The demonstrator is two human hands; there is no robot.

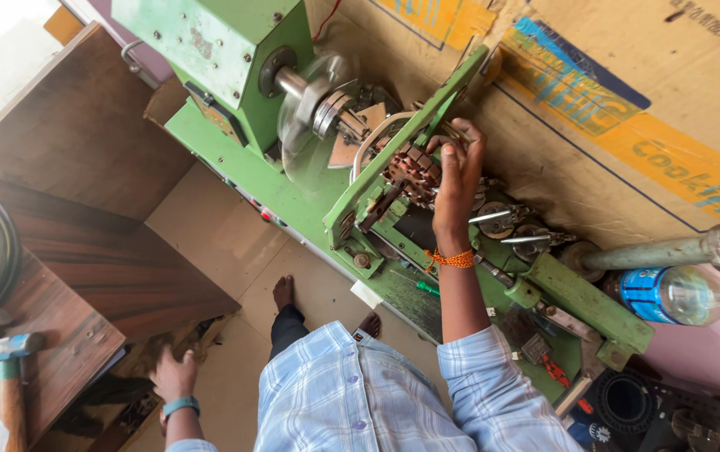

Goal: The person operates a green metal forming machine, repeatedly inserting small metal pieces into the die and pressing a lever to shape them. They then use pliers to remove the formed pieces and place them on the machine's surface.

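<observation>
The green winding machine (234,59) fills the bench, its spindle disc (310,109) blurred as though turning. On the slotted copper-wound core (410,172), mounted beside the green guide arm (414,138), the right hand (458,172) is laid, fingers curled over its top edge in a light hold. Fingertips are best kept on the core's rim, well clear of the disc. The left hand (174,377) is lowered towards the floor, loosely closed; whether anything is held cannot be told. A blue-headed hammer (7,350) lies on the wooden table.
</observation>
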